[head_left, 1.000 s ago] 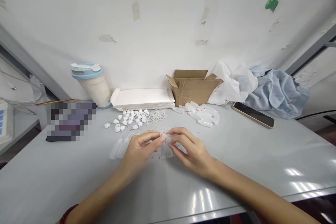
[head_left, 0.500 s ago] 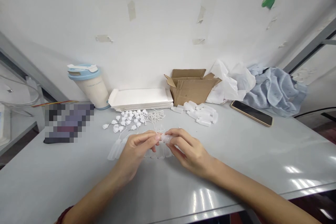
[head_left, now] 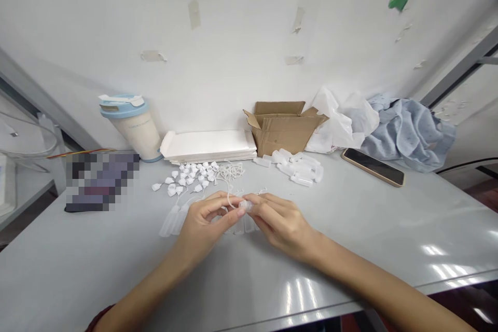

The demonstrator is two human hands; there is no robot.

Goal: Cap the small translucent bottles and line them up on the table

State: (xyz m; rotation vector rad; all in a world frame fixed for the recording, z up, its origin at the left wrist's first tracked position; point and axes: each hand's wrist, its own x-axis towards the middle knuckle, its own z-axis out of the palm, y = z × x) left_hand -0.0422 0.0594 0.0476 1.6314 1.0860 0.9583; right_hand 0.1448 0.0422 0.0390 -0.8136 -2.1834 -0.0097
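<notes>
Close together above the table's middle, both hands work at one small translucent plastic bottle (head_left: 246, 206). My right hand (head_left: 282, 223) is closed round its body, hiding most of it. At the bottle's neck, my left hand (head_left: 206, 220) pinches with thumb and fingers. A thin white cord (head_left: 229, 197) curves down to these fingertips; its end is hidden there. Behind and under the hands lies a row of similar bottles (head_left: 238, 226), partly covered. To their left are more bottles (head_left: 171, 220) with cords.
White caps (head_left: 190, 174) lie beside a heap of white cords (head_left: 233, 170). Loose bottles (head_left: 298, 168) are piled before a cardboard box (head_left: 286, 132). White flat boxes (head_left: 210, 142), a tumbler (head_left: 136, 129), a phone (head_left: 373, 167), a plastic bag (head_left: 336, 119) and blue cloth (head_left: 406, 135) stand or lie around.
The white cord now loops up clearly between my left fingers and the bottle's neck. My left hand has shifted slightly right, and my right fingers have closed further over the bottle.
</notes>
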